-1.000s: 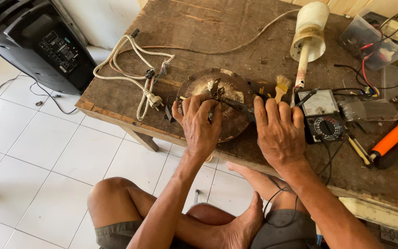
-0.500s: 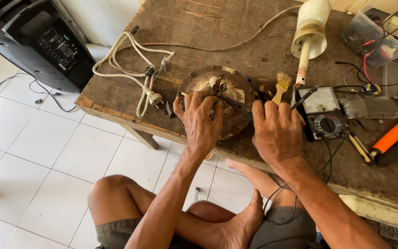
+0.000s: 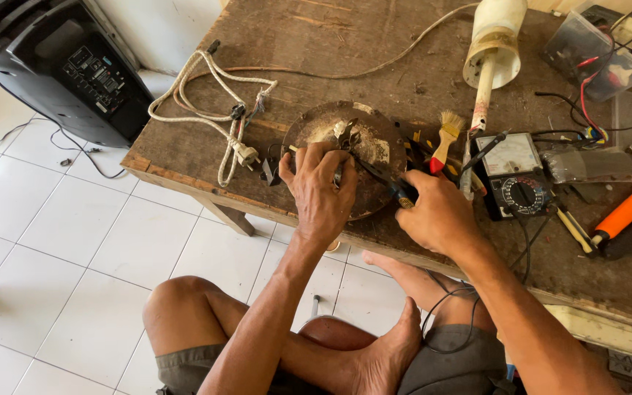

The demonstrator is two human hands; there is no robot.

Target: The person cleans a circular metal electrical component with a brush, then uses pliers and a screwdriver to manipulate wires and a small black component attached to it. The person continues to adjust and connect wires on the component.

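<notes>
**A:** What is closest to you?

**B:** Your bare knee (image 3: 184,311) and your foot (image 3: 393,358), down over the white tile floor (image 3: 60,241). You sit at the near edge of the old wooden table (image 3: 316,44).

**A:** And my hands?

**B:** Your left hand (image 3: 321,194) lies flat on the round rusty metal plate (image 3: 330,128), fingers spread out and pressing down, not wrapped around anything. The plate sits on the table close to its near edge. Your right hand (image 3: 437,216) is just right of the plate. Its fingers are curled tight around the handles of the dark pliers (image 3: 374,172), and the pliers' tip reaches onto the middle of the plate.

**A:** What else is on the table?

**B:** Left of the plate lies a white cord with a plug (image 3: 213,102). Right of the plate there is a small brush (image 3: 445,135), then a meter with a dial (image 3: 515,175), then an orange tool (image 3: 630,208). Behind the plate, farther back, stands a white tube-shaped thing (image 3: 493,44).

**A:** And off the table?

**B:** Far left of the plate, on the floor, stands a big black speaker box (image 3: 60,62).
</notes>
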